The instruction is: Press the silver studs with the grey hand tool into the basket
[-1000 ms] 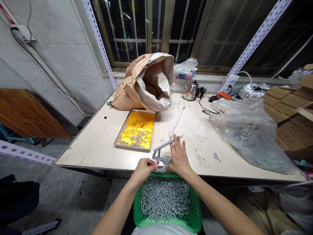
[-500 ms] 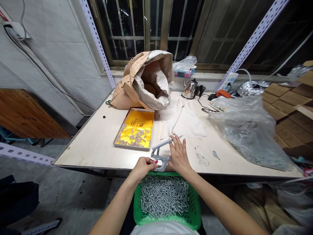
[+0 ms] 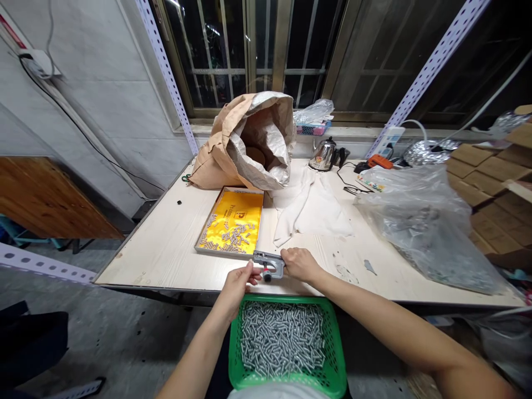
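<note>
A grey metal hand press tool (image 3: 270, 261) with a dark round knob and a red band lies over the table's front edge. My right hand (image 3: 301, 264) is wrapped round its handles, which are squeezed together. My left hand (image 3: 239, 284) is at the jaw end with thumb and fingers drawn in close; whatever small piece they hold is too small to make out. Just below both hands, a green plastic basket (image 3: 235, 354) holds a heap of silvery screw-like metal pieces (image 3: 282, 338).
Behind the tool lies a shallow tray (image 3: 226, 250) with a yellow sheet and scattered metal pieces. Farther back are a large paper sack (image 3: 220, 147), a white cloth (image 3: 316, 213) and a steel kettle (image 3: 323, 154). A clear plastic bag (image 3: 424, 221) and cardboard boxes (image 3: 499, 188) occupy the right.
The tool's raised lever has come down as my right hand closed round the handles. My left hand's fingers have shifted slightly left from the jaw.
</note>
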Available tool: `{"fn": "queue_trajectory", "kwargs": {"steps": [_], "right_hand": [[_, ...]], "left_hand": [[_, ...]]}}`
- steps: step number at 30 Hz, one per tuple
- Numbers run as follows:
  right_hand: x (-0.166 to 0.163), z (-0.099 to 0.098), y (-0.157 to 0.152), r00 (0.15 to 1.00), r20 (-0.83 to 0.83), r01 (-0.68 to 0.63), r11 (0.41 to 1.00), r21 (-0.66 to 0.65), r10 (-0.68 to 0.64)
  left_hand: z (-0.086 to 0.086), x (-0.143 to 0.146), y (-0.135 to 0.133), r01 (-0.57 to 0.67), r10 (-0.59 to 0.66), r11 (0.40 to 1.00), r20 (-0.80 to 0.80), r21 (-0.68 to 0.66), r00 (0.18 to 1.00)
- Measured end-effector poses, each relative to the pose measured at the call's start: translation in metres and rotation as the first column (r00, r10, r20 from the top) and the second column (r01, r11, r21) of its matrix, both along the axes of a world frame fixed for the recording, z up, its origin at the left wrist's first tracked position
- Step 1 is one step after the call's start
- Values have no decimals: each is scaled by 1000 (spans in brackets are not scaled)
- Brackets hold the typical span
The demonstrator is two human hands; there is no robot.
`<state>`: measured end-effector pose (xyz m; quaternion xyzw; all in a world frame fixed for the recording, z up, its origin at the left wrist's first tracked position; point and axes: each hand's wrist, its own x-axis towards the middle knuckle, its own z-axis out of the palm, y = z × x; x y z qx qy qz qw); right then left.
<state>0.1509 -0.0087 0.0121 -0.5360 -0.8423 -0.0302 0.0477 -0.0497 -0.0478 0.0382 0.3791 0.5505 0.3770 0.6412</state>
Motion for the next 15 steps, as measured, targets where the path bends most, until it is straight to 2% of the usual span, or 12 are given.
{"fn": "queue_trajectory", "kwargs": {"steps": [3, 8, 11, 13, 15], "right_hand": [[-5, 8, 4, 1000, -3, -19, 999, 42, 19], [-6, 22, 1, 994, -109, -4, 978, 210, 28], [-7, 19, -8, 974, -216, 3, 941, 338, 74], [-8, 15, -16, 968, -246, 39, 935, 353, 53], [-10, 12, -26, 967, -254, 84, 935, 343, 7]], "left_hand": [[2, 6, -4, 29, -28, 999, 38, -18, 999], [-2, 8, -7, 91, -88, 995, -63, 48, 994], [-7, 8, -9, 85, -77, 990, -76, 113, 994], [-8, 9, -13, 66, -41, 981, -134, 181, 990], [-5, 10, -19, 84, -13, 960, -259, 266, 966]]}}
